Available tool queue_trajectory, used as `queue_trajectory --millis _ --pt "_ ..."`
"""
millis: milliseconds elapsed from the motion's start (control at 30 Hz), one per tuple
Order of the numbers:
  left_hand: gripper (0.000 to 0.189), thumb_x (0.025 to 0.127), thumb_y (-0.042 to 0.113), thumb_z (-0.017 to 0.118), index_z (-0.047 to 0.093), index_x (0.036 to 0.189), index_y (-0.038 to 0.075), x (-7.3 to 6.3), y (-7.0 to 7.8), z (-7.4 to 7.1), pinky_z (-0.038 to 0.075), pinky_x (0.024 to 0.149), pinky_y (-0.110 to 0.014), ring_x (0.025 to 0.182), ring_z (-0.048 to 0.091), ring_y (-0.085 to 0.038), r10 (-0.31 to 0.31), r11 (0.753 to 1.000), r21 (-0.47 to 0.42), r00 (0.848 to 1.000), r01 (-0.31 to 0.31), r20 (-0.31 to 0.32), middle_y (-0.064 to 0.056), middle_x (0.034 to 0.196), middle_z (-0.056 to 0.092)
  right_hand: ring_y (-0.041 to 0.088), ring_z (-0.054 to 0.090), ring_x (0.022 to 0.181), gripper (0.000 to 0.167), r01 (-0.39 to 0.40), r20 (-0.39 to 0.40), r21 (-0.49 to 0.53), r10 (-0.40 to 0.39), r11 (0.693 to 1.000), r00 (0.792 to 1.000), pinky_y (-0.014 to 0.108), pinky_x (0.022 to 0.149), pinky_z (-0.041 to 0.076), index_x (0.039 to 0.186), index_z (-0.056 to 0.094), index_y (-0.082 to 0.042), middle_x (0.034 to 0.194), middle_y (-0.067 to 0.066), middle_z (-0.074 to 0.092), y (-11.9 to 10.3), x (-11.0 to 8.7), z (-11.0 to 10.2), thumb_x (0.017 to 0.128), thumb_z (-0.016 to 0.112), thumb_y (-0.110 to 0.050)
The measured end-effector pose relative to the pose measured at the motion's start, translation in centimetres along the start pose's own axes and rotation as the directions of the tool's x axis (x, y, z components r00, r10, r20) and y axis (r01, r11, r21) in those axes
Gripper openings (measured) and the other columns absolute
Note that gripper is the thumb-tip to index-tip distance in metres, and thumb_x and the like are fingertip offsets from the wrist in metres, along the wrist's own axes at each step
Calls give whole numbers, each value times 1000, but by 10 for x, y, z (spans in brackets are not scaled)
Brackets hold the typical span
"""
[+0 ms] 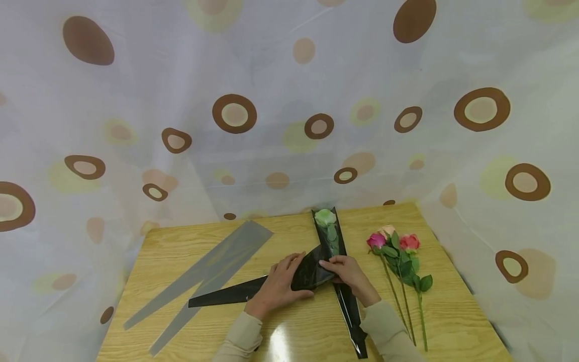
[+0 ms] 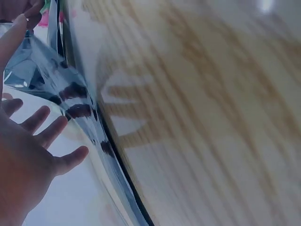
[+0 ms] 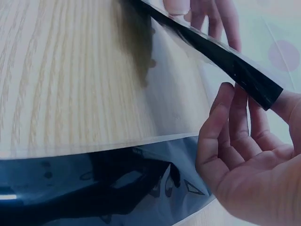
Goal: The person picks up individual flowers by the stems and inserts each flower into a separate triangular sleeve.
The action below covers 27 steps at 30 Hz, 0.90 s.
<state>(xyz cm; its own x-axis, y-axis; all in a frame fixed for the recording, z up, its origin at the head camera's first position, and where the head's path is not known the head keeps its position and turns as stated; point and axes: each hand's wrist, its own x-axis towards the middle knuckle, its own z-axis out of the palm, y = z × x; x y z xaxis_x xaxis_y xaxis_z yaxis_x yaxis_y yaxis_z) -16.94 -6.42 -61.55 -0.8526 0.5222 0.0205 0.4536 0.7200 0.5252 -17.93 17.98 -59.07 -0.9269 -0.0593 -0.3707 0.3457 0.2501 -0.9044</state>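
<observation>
Tapered, glossy black plastic sleeve point(image 1: 311, 271), long axis left–right: the right hand point(image 1: 352, 275), nearer the pale-green leafy-stemmed rose point(image 1: 324, 217), pinches the wide right end; left hand point(image 1: 281, 285) alongside, fingers spread.

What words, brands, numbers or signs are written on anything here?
None that I can read.
Black wrapping: only shiny marks, none legible as text.
Grey wrappers: no visible lettering.
Backdrop: only spots and rings.

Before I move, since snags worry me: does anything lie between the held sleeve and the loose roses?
Yes: the right hand, pinching the black sleeve, and the wrapped pale rose, left of the loose roses.
</observation>
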Motion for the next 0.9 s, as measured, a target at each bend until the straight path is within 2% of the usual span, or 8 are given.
queue_trajectory --millis 100,200,267,367,433,500,633,900 --pt "90 98 63 66 19 170 36 0 2 -1 34 123 -61 154 42 -28 11 1000 -16 1000 -12 -27 -3 171 32 12 60 75 27 14 16 25 -15 1000 1000 34 77 59 93 69 -6 85 -3 62 -2 -1 0 100 75 -32" --pt "70 105 51 61 30 167 34 3 6 -6 45 114 -55 143 51 -26 100 995 26 989 -98 -110 -4 163 42 11 57 74 28 38 11 0 -38 999 999 34 75 57 94 69 -6 83 -5 61 -3 -2 1 100 75 -32" --pt "59 108 38 61 41 163 29 7 10 -11 52 101 -49 130 58 -24 198 979 86 964 -185 -177 -6 152 50 12 54 73 29 62 5 -35 -62 997 998 32 72 53 94 69 -5 82 -5 60 -4 -4 2 100 75 -33" --pt "44 109 22 61 55 153 22 16 16 -22 54 85 -39 112 61 -21 329 938 199 911 -284 -249 -8 137 58 12 47 69 30 106 5 -83 -106 991 994 29 66 45 93 70 -4 77 -5 57 -5 -5 4 99 77 -32" --pt "39 109 17 60 61 147 23 22 19 -28 54 82 -37 111 61 -21 361 922 241 897 -303 -256 -8 137 58 12 43 67 29 136 16 -96 -135 986 991 28 64 41 92 70 -3 75 -5 55 -6 -6 5 98 77 -30" --pt "34 109 17 59 64 142 25 27 22 -34 54 84 -39 117 61 -23 363 915 274 900 -296 -242 -8 142 55 12 41 65 27 154 26 -107 -152 982 988 27 63 38 91 70 -3 74 -5 55 -6 -7 5 98 78 -28" --pt "27 109 19 60 65 135 27 32 24 -41 56 90 -46 132 59 -27 341 911 311 920 -272 -193 -9 154 49 11 37 63 25 162 41 -128 -159 978 987 27 62 36 90 69 -4 69 -6 51 -7 -8 6 98 78 -26" --pt "17 108 21 61 67 124 25 34 28 -49 55 100 -52 139 56 -28 330 917 279 936 -287 -124 -9 159 48 12 35 62 26 157 41 -125 -153 980 987 26 61 36 88 68 -5 66 -6 50 -5 -8 4 97 79 -27"
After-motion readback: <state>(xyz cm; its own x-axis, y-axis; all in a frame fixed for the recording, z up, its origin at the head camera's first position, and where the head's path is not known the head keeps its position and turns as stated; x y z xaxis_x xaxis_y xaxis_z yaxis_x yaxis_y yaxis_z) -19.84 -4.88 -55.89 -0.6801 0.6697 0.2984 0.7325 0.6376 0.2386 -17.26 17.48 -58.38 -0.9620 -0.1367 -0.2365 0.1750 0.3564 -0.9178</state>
